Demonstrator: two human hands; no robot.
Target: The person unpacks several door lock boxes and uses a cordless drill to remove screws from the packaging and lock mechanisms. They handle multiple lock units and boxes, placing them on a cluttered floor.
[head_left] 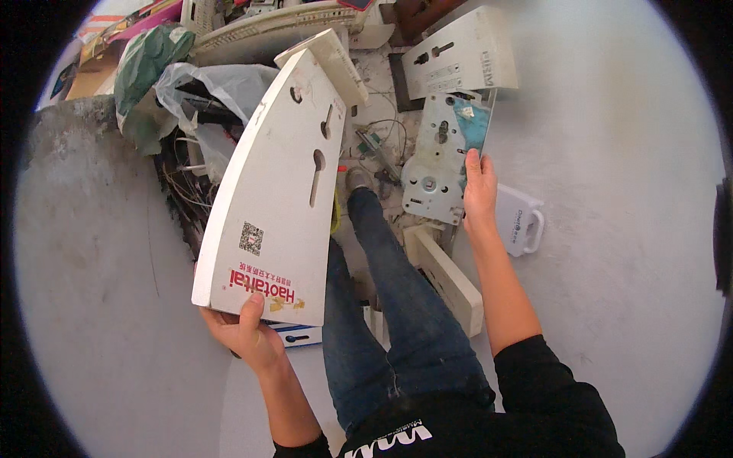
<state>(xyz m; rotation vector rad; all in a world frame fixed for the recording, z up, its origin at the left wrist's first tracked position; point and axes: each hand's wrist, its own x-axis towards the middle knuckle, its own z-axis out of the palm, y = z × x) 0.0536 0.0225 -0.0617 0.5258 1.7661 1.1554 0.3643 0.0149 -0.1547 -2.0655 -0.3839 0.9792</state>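
My left hand (248, 336) grips the lower end of a long white panel (282, 206), thumb on its face and fingers beneath. The panel carries keyhole-shaped cutouts, a printed square code and red lettering; it is tilted up in front of my left side. On the right, my right hand (479, 195) is closed on the edge of a metal mortise lock case (431, 172), thumb along its side. The case is a flat grey plate with several holes and a blue patch near its far end. The fingers behind it are hidden.
Another white panel with cutouts (458, 61) leans at the far right. A white carry case (518, 221) lies beside my right wrist. A white block (443, 278) stands by my leg. Clear plastic bags (221, 88), a green bag (149, 65) and wires crowd the far left.
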